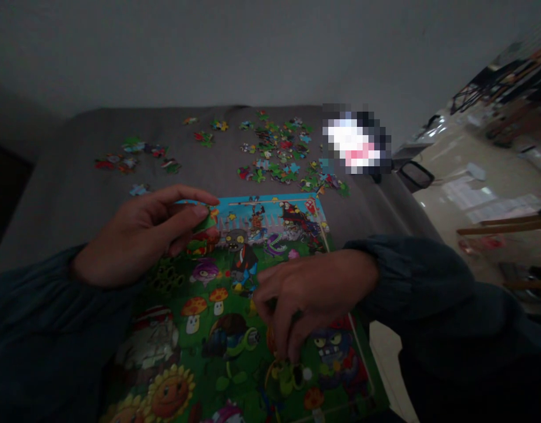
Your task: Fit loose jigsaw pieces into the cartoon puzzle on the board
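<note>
A cartoon jigsaw board [229, 267] with zombies, mushrooms and sunflowers lies in front of me, blue along its far edge and green below. Over its far left corner is my left hand [151, 226], thumb and fingers closed on a small green puzzle piece [205, 222], mostly hidden by the fingers. My right hand [303, 294] reaches across the right half, palm down. Its bent fingertips touch the picture near a green plant figure [286, 377]. Whatever they pinch, if anything, is hidden beneath them.
Loose puzzle pieces [277, 147] are scattered beyond the board on the grey cloth [217, 167], with a smaller group [138, 154] at left. A blurred-out bright object [354, 141] stands at back right, dark-framed glasses [416, 174] beside it. A pale wall rises behind.
</note>
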{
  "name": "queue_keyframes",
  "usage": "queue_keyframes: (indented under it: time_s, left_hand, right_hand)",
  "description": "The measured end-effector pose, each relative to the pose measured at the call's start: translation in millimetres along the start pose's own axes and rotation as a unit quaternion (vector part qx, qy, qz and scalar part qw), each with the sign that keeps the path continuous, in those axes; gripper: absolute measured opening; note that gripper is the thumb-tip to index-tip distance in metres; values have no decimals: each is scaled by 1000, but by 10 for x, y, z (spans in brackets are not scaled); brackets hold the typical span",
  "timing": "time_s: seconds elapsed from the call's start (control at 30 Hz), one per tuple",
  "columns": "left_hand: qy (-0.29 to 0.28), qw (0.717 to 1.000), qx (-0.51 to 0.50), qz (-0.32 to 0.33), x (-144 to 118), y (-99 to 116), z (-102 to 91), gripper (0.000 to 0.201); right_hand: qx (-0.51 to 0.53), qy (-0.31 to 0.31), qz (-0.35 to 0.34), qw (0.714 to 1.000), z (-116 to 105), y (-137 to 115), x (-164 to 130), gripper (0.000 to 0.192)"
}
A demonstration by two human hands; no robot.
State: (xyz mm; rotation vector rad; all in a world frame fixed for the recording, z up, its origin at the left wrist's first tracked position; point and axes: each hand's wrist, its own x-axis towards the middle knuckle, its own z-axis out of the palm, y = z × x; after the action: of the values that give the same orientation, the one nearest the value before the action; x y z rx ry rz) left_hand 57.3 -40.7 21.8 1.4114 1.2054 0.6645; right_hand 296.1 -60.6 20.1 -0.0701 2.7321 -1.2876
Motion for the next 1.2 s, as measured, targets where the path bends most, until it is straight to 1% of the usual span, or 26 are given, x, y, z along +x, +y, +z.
queue_keyframes:
  time_s: [0.23,0.43,0.53,0.6,0.7,0.8,0.97,1.2]
  left_hand:
    - [-10,1000,3,8,8,-15,3,22]
    - [-1,1000,3,10,0,1,-5,20]
    - [5,1000,4,16,-6,15,-3,18]
    - [7,1000,7,17,-7,16,-3,17]
    - [11,1000,16,19,-4,7,-7,17]
    - [11,999,21,23,0,3,-7,19]
    - [14,999,26,15,-3,22,2,19]
    - [5,999,26,20,-3,24,13,22]
  right_hand:
    - [-15,-9,6,1000,43,7,21,13]
    - [-39,-18,-3,999,43,0,42,16]
    - [-43,-24,14,999,27,-18,39,16]
    - [-46,-9,26,999,21,-31,26,20]
    - [-69,46,40,996,39,-40,-2,31]
    - [-84,80,58,992,76,-38,-23,33]
    - [-92,80,58,991,117,-27,-20,36]
    - [-96,77,53,991,136,-10,-7,30]
